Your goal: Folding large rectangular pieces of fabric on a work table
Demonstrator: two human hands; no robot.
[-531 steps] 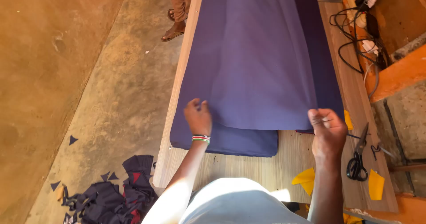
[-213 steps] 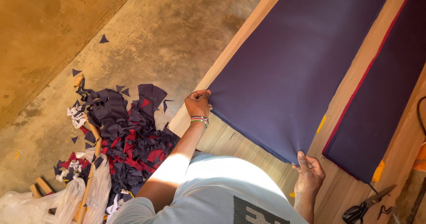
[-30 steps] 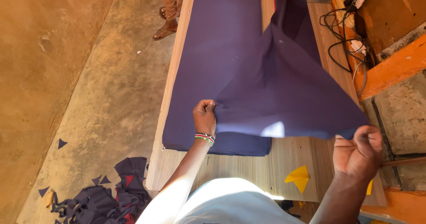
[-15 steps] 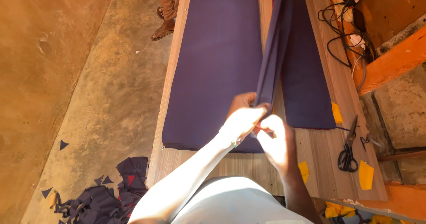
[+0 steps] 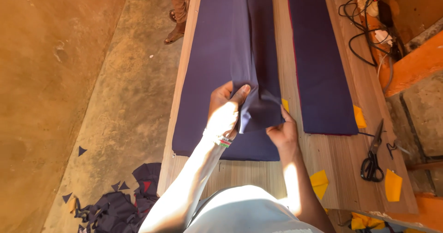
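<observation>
A long wooden desk [image 5: 341,163] is carrying a wide sheet of dark purple cloth [image 5: 203,76] along its left side and a narrower purple strip [image 5: 318,66] to the right. A folded length of the same purple cloth [image 5: 256,66] is lying over the wide sheet. The left hand [image 5: 225,110] is pinching its near end, while the right hand [image 5: 282,131] is gripping the lower corner. Black scissors [image 5: 373,157] and yellow scraps [image 5: 392,185] are lying near the right edge.
</observation>
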